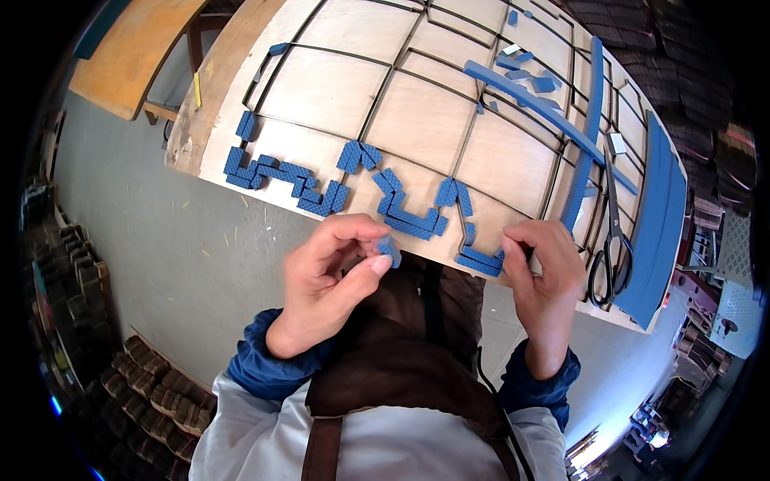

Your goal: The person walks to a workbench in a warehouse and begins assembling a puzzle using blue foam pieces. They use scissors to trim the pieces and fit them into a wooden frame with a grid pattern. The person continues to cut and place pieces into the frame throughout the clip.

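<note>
My left hand (325, 268) pinches a small blue foam block (389, 250) between thumb and fingers, just off the board's near edge. My right hand (547, 260) is closed, its thumb and fingertips together at the right end of a row of blue foam strips (481, 260). Whether anything is between those fingertips is hidden. The pale plywood board (337, 92) has thin dark blade lines set into it. More textured blue foam blocks (285, 171) sit in a zigzag along the lines of its near side.
Black-handled scissors (613, 248) lie at the board's right, beside a wide blue foam sheet (654, 216). Two long blue strips (529, 100) cross each other there, with loose cut pieces (541, 82) nearby. A wooden table (132, 56) stands at far left; stacked bundles (152, 381) are at lower left.
</note>
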`<state>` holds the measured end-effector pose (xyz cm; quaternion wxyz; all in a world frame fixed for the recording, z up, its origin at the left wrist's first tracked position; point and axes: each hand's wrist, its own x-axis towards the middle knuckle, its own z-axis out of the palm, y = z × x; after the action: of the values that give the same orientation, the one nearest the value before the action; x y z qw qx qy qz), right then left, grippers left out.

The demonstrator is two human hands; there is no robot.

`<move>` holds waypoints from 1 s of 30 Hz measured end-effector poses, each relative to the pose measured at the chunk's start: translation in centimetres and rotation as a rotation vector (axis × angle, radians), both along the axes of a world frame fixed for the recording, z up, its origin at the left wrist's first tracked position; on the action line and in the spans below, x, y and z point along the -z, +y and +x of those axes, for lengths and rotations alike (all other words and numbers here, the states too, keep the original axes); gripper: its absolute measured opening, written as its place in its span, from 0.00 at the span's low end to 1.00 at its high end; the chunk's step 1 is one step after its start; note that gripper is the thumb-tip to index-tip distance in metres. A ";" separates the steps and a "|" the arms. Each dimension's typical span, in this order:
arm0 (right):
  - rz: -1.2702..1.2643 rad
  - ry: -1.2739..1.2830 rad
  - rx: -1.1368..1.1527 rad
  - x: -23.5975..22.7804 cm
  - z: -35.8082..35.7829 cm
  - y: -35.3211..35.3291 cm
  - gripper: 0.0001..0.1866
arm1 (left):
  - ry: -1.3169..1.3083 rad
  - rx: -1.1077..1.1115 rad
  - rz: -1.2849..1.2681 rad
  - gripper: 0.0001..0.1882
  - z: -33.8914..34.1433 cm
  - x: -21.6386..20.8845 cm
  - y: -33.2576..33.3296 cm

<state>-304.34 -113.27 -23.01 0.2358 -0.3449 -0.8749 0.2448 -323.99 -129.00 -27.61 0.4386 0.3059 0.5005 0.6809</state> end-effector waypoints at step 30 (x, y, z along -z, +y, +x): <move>-0.175 0.250 -0.238 0.7 3.8 -2.2 0.12 | 0.879 -0.132 -0.287 0.09 6.2 -3.6 3.6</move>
<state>-300.52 -115.49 -23.70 0.2809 -0.2251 -0.8489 0.3871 -317.79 -125.45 -23.99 0.1784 0.4692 0.7463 0.4371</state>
